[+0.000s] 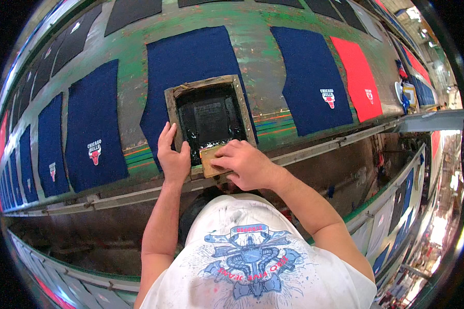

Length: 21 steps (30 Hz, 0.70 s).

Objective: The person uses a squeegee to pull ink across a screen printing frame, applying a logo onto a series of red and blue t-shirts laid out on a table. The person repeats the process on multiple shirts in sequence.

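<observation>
A wooden-framed printing screen (241, 105) lies on the lower part of a dark blue fabric piece (191, 56). Black ink coats its mesh, and a wet, glossy band shows at the near end. My left hand (174, 157) straddles the frame's left rail, fingers along the outer side and thumb toward the inner side. In my right hand (245, 164) is a squeegee with a yellowish wooden handle (210, 164), gripped at the screen's near end. Its blade edge is hidden in the ink.
Blue pieces (95, 113) with small white-and-red prints lie left and another (314, 77) right, beside a red piece (357, 77). Black pieces (134, 15) line the far side of the long green table (263, 67). A rail (335, 141) borders its near edge; another table stands behind me.
</observation>
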{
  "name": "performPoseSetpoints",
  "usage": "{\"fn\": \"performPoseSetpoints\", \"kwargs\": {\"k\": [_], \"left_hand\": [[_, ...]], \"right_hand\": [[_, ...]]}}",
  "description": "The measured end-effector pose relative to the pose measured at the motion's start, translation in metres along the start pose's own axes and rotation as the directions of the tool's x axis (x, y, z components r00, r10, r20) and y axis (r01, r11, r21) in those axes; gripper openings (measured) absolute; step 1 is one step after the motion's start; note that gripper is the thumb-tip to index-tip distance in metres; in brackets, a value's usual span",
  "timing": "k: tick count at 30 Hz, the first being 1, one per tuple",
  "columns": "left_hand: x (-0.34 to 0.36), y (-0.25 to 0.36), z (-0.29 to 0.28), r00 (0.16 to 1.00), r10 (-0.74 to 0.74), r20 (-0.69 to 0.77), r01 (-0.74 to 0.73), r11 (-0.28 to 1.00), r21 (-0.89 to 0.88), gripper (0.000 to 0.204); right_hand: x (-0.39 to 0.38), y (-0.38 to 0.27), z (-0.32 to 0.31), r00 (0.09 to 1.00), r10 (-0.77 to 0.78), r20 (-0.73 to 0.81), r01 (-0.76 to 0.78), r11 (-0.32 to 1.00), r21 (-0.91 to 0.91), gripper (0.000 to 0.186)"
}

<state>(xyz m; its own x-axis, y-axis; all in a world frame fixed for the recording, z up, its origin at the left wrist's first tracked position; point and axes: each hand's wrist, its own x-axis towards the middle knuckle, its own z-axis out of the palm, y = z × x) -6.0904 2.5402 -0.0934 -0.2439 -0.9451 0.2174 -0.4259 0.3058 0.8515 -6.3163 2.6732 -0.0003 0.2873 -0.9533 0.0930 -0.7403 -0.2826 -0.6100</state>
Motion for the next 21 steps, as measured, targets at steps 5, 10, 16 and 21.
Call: {"fn": "performPoseSetpoints", "kwargs": {"k": [5,10,16,21], "left_hand": [[-0.004,-0.010,0.001,1.000,-0.023,0.017,0.024,0.997,-0.067,0.063],[-0.006,-0.003,-0.004,0.998,0.051,0.020,-0.051,0.999,-0.002,0.046],[-0.002,0.020,-0.037,0.998,-0.022,-0.067,-0.006,0.918,-0.395,0.030],[-0.007,0.018,-0.128,0.988,-0.023,-0.153,-0.005,0.983,-0.182,0.037]], "right_hand": [[-0.020,0.019,0.011,0.820,0.333,-0.467,-0.326,0.940,0.097,0.076],[-0.039,0.035,0.022,0.758,0.597,-0.261,-0.352,0.712,0.608,0.080],[-0.048,0.004,0.023,0.803,0.421,-0.422,-0.202,0.859,0.471,0.075],[-0.014,-0.021,0.036,0.888,0.211,-0.408,0.116,0.755,0.645,0.070]]}}
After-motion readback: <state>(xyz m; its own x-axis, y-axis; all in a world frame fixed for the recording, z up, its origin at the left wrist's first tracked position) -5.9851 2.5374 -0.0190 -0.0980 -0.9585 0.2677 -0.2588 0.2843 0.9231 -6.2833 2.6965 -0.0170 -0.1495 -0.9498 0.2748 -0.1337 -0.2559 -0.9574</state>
